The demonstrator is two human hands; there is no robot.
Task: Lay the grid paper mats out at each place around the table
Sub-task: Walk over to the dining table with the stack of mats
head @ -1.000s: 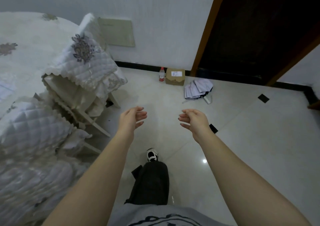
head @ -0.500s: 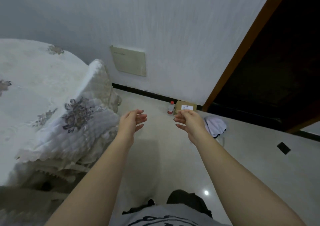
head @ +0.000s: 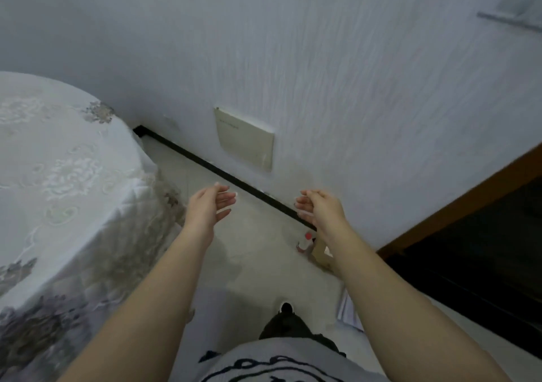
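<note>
The tablecloth (head: 58, 176) is white with pale embroidered flowers on top and grey-brown flower motifs along the quilted edge. The wall (head: 322, 73) is a light grey-blue, with a beige panel (head: 245, 138) and a black baseboard (head: 223, 173). The floor (head: 255, 249) is cream. The door frame (head: 457, 194) is brown. The bottle cap (head: 307, 236) is red.

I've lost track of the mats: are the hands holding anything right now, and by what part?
Nothing is held. The left hand and right hand are both open and empty, raised over the floor beside the table. No grid mat shows.
</note>
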